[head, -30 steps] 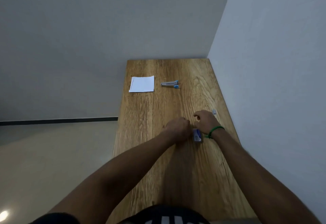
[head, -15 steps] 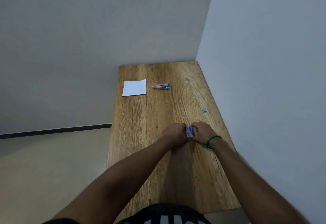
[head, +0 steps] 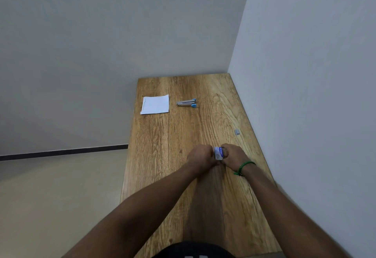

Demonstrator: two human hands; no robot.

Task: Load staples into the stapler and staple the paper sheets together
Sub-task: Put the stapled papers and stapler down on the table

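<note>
A small blue and white staple box (head: pixel 219 153) is held between both hands above the middle of the wooden table (head: pixel 183 176). My left hand (head: pixel 200 155) grips its left side and my right hand (head: pixel 233 156), with a green band at the wrist, grips its right side. A short grey strip of staples (head: pixel 237 131) lies on the table by the right wall, beyond my right hand. Far ahead lie white paper sheets (head: pixel 155 104) and, to their right, a grey stapler (head: pixel 186 103) with blue ends.
A pale wall runs along the table's right edge and another stands behind its far edge. The table's left edge drops to a beige floor with a dark skirting line (head: pixel 61 152).
My right hand drew back from the staple strip and joined my left hand on the box, which was lifted between them. The view shifted a little.
</note>
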